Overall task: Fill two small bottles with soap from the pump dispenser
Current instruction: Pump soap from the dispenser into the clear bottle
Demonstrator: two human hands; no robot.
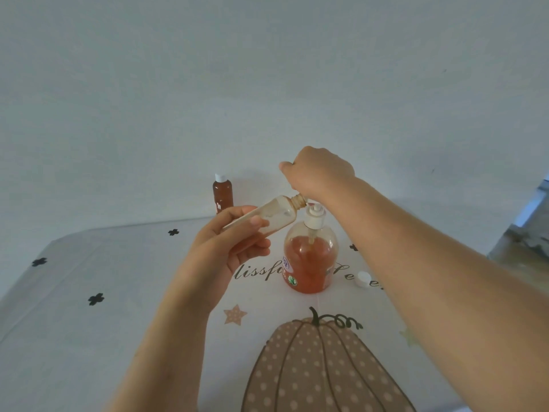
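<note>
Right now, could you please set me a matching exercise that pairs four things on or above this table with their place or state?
Things
1. open small bottle
2. capped small bottle
3. loose white cap
4. pump dispenser

Places or states
A. stands upright on the table, holds orange soap, pump head under the right hand
B. lies on the table, right of the dispenser
C. tilted in the left hand, nearly empty, mouth by the pump nozzle
D. stands upright at the far edge of the table, dark with soap

Pairs: 1-C, 2-D, 3-B, 4-A
</note>
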